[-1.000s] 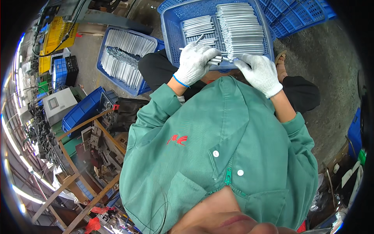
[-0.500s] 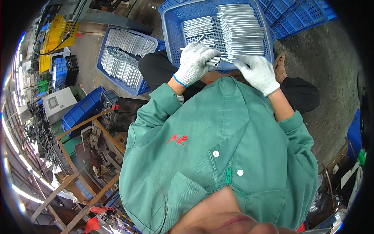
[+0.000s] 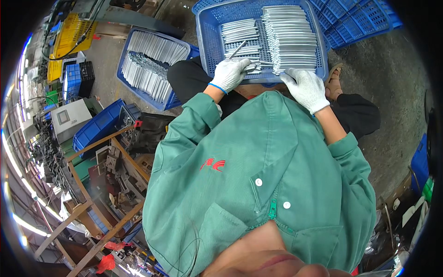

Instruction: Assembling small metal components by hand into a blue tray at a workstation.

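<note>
My left hand point(image 3: 228, 76), in a white knitted glove, is closed around a few short metal tubes point(image 3: 252, 68) at the near left of a blue plastic crate point(image 3: 258, 79). One thin tube point(image 3: 238, 49) sticks up at a slant beyond its fingers. Also gloved, my right hand point(image 3: 306, 88) rests at the crate's near rim with thumb and fingers apart, holding nothing visible. Its fingertips are by the near end of a tall stack of silvery tubes point(image 3: 290, 39). Left of that stack, a smaller group of tubes point(image 3: 239, 31) lies in the crate.
A second blue crate point(image 3: 121, 76) full of metal tubes stands on the floor to the left. More blue crates point(image 3: 357, 21) lean at the far right. My knees flank the front crate. At left are a grey box point(image 3: 70, 121) and a wooden frame point(image 3: 79, 184).
My left hand has moved away from my right hand and slightly down toward the crate's near left, tubes still in it. The right hand has shifted slightly toward me.
</note>
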